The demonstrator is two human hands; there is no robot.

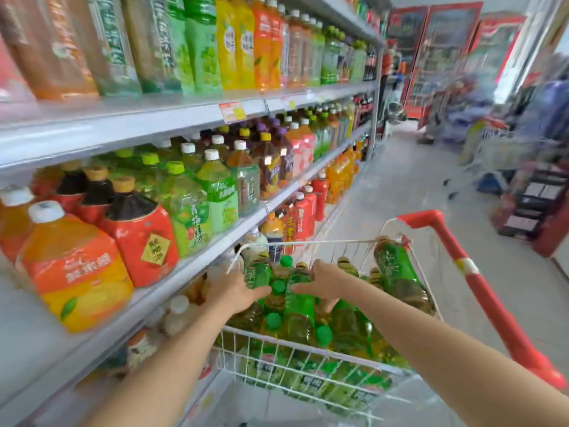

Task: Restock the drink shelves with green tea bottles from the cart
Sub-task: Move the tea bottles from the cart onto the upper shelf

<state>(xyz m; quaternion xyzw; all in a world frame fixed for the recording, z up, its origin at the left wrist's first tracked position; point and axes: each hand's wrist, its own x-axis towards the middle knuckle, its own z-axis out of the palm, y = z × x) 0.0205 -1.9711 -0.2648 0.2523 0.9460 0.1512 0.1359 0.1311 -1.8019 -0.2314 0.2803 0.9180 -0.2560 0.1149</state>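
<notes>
A white wire cart [308,343] with a red handle [480,291] stands in front of me, piled with several green tea bottles with green labels and caps. My left hand [234,292] grips one green tea bottle [257,272] at the cart's near left. My right hand [323,283] wraps around a second green tea bottle [297,300] beside it. Another green tea bottle [400,272] lies tilted against the cart's far right rim. The drink shelves [215,109] run along my left, packed with bottles.
Large orange juice [77,269] and red-labelled bottles [141,238] crowd the middle shelf near my left arm. The grey aisle floor [400,186] stretches ahead. Red fridges [443,53] stand at the far end, and blurred goods and a second cart sit at the right.
</notes>
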